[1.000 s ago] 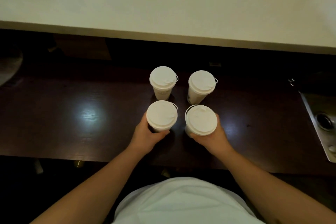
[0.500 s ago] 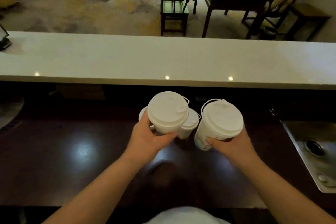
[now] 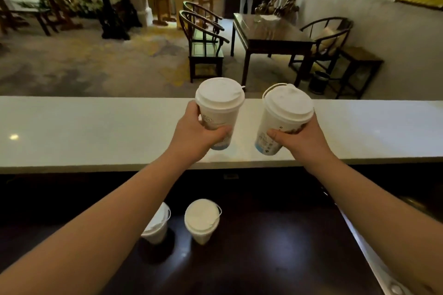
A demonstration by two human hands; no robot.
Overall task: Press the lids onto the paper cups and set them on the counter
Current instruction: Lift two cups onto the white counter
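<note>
The left hand (image 3: 195,133) wraps around one lidded paper cup (image 3: 219,112) and the right hand (image 3: 300,141) grips a second lidded cup (image 3: 281,118), which tilts slightly; both are held over the white counter (image 3: 96,132), whether touching it cannot be told. Two more lidded cups (image 3: 201,220) stand on the dark lower worktop (image 3: 275,246), one partly hidden behind the left forearm.

Your left hand (image 3: 194,132) holds one cup (image 3: 219,112) over the counter (image 3: 72,132), left of the cup (image 3: 280,120) in your right hand (image 3: 302,141). Nearer you, two cups (image 3: 202,220) stand side by side on the lower table (image 3: 275,246).
</note>
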